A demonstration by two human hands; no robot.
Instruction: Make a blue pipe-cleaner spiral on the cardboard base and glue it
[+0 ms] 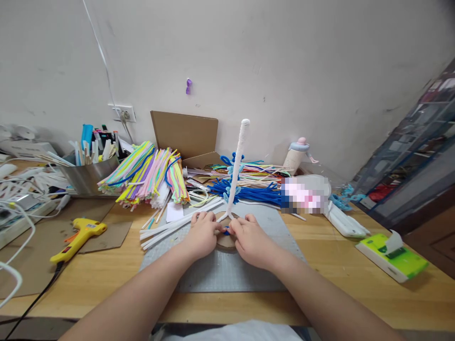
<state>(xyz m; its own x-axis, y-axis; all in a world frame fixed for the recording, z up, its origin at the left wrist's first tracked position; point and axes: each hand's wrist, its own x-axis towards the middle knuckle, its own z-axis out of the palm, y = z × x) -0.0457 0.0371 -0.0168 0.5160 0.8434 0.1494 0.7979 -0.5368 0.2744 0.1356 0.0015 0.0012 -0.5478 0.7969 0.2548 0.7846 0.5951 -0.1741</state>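
Note:
My left hand (pixel 204 235) and my right hand (pixel 254 239) meet in front of me, fingers curled and fingertips closed on a small blue pipe cleaner piece (pixel 226 231). Most of that piece is hidden by the fingers. Under it lies a round brown cardboard base (pixel 224 247) on a grey cutting mat (pixel 234 277). From the base rises a white wrapped stem (pixel 237 166), nearly upright and leaning slightly right, with splayed white ends at its foot. Blue looped pipe cleaner shapes (pixel 231 189) show just behind the stem. White pipe cleaners (pixel 170 229) lie beside my left hand.
Left are a yellow glue gun (pixel 80 237), a metal pot of sticks (pixel 90 175) and bundled coloured pipe cleaners (pixel 145 175). Blue pipe cleaners (pixel 259 193) lie behind. Right are a bottle (pixel 296 154), a white device (pixel 346 220) and a green tissue pack (pixel 393 258).

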